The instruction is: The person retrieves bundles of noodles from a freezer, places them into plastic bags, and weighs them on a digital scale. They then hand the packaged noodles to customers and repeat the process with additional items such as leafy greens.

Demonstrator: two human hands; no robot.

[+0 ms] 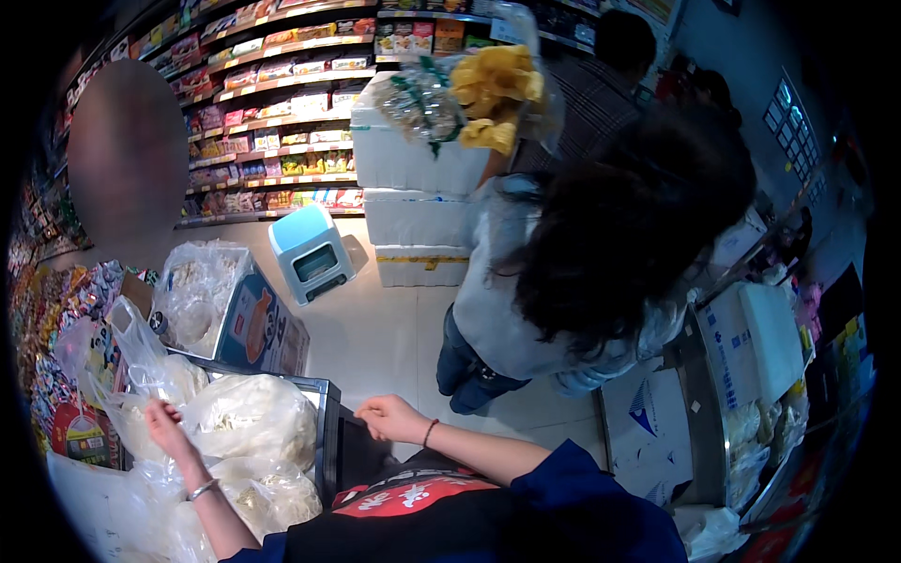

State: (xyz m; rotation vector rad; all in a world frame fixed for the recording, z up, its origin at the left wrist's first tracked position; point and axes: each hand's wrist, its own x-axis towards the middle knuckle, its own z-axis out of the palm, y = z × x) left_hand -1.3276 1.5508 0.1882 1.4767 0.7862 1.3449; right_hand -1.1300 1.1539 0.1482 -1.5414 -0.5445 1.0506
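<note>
My left hand (167,428), with a silver bangle at the wrist, is over clear plastic bags of pale food on the left. Its fingers are curled together; whether they pinch the bag film is too small to tell. Just right of it lies a full clear bag (251,418) of whitish strips or noodles, with another bag (267,493) nearer me. My right hand (390,418), a dark bracelet on its wrist, hovers beyond the dark bin's edge (330,441). Its fingers are loosely closed, and I see nothing in them.
A blue carton (267,324) with an open plastic bag (202,281) stands beyond the bags. Farther off are a blue-and-white bin (310,253) and stacked white foam boxes (413,155). A long-haired person (563,253) stands close on the right, beside flattened cartons (648,422).
</note>
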